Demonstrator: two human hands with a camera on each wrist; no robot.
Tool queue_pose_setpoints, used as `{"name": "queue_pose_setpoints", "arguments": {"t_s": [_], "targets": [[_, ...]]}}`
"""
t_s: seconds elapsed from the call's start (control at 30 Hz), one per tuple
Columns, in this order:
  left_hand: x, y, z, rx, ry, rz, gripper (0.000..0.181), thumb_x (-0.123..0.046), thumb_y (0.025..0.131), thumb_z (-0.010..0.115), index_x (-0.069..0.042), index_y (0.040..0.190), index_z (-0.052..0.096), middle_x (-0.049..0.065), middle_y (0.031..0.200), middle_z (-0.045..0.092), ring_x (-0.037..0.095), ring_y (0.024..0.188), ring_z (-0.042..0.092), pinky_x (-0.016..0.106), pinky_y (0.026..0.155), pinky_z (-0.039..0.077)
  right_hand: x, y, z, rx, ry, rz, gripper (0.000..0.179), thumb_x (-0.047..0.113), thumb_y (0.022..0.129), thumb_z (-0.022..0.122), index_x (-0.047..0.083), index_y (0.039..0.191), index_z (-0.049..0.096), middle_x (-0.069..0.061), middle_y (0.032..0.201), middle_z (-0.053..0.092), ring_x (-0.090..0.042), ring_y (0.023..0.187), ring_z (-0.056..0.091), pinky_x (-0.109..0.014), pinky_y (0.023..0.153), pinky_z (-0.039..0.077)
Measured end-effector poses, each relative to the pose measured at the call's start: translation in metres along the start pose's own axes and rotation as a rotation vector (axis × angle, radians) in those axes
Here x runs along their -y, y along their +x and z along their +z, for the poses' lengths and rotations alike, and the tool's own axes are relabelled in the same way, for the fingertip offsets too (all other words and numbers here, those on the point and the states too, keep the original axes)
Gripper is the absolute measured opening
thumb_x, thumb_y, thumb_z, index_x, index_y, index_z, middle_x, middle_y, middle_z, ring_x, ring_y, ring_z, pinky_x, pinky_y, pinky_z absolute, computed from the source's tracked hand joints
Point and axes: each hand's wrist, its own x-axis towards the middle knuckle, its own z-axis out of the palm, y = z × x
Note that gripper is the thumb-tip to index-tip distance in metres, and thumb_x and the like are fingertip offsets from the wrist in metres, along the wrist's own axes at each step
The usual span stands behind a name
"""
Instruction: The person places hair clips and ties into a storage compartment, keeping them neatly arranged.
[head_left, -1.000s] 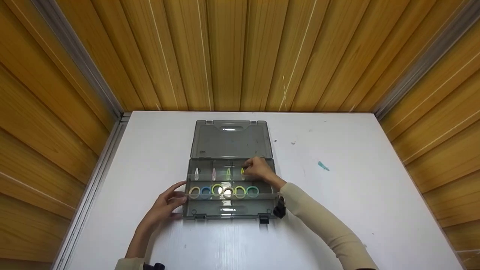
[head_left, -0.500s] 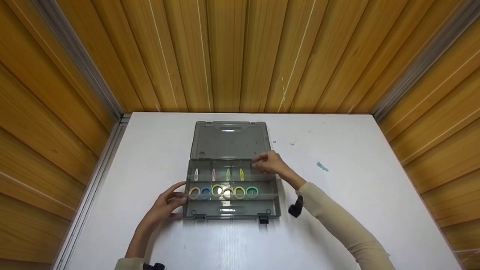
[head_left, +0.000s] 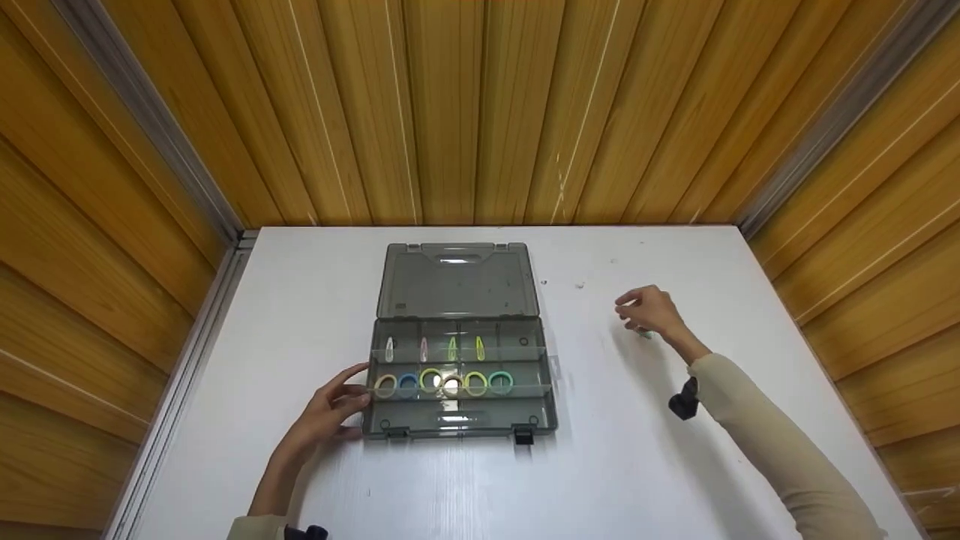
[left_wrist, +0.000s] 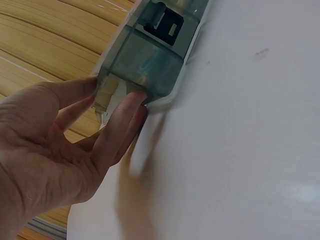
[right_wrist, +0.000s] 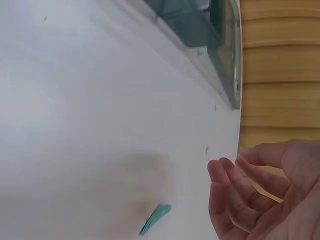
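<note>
A grey see-through compartment box (head_left: 461, 414) lies on the white table, its lid (head_left: 457, 281) folded back. Snap hair clips stand in its back row: a white clip (head_left: 389, 349), a pink clip (head_left: 424, 349), a green clip (head_left: 452, 349) and a yellow clip (head_left: 480, 348). Several coloured rings (head_left: 500, 383) fill the middle row. My left hand (head_left: 326, 412) touches the box's left side with its fingertips. Away to the right, my right hand (head_left: 651, 309) hovers with nothing in it. Close by it lies a teal hair clip (right_wrist: 156, 218), mostly covered in the head view.
Wood-patterned walls (head_left: 450, 112) enclose the white table (head_left: 600, 465) at the back and sides. Black latches (head_left: 523, 436) stick out from the box's front edge. Small dark marks (head_left: 580, 285) dot the table right of the lid.
My right hand has left the box's back row, where it was at the yellow clip, and moved right to the teal hair clip. My left hand stays at the box's side.
</note>
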Motion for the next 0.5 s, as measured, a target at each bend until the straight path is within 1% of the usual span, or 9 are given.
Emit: {"name": "queue_pose_setpoints", "arguments": {"t_s": [0.1,0.2,0.33,0.5], "targets": [[0.0,0.001,-0.001,0.004,-0.002,0.005,0.064,-0.023,0.102,0.064,-0.02,0.159,0.035,0.028,0.143,0.051,0.039,0.127,0.058,0.049,0.084,0.061,-0.018,-0.003,-0.009,-0.023,-0.042,0.059,0.033,0.011,0.1,0.061,-0.013,0.122,0.066,-0.031,0.108,0.073,-0.034,0.084,0.078,-0.036,0.07,0.063],[0.0,0.0,-0.003,0.001,-0.002,0.013,0.065,-0.025,0.102,0.064,-0.02,0.159,0.035,0.028,0.144,0.05,0.039,0.128,0.058,0.049,0.084,0.061,-0.031,-0.005,-0.011,-0.025,-0.044,0.098,0.035,0.013,0.101,0.059,-0.013,0.124,0.065,-0.031,0.109,0.073,-0.032,0.084,0.078,-0.035,0.069,0.063],[0.0,-0.004,-0.006,-0.002,0.001,0.011,0.065,-0.024,0.102,0.064,-0.019,0.16,0.034,0.029,0.144,0.05,0.04,0.129,0.057,0.049,0.084,0.061,-0.043,-0.007,-0.006,-0.019,-0.034,0.131,0.035,0.013,0.101,0.058,-0.013,0.123,0.065,-0.029,0.105,0.074,-0.027,0.078,0.077,-0.033,0.068,0.062],[0.0,-0.005,-0.006,-0.012,0.002,0.014,0.064,-0.025,0.102,0.064,-0.02,0.159,0.036,0.028,0.145,0.051,0.041,0.13,0.057,0.05,0.085,0.061,-0.052,-0.005,0.002,-0.027,-0.033,0.152,0.035,0.012,0.1,0.058,-0.014,0.123,0.064,-0.026,0.097,0.075,-0.016,0.071,0.072,-0.03,0.066,0.06]]}}
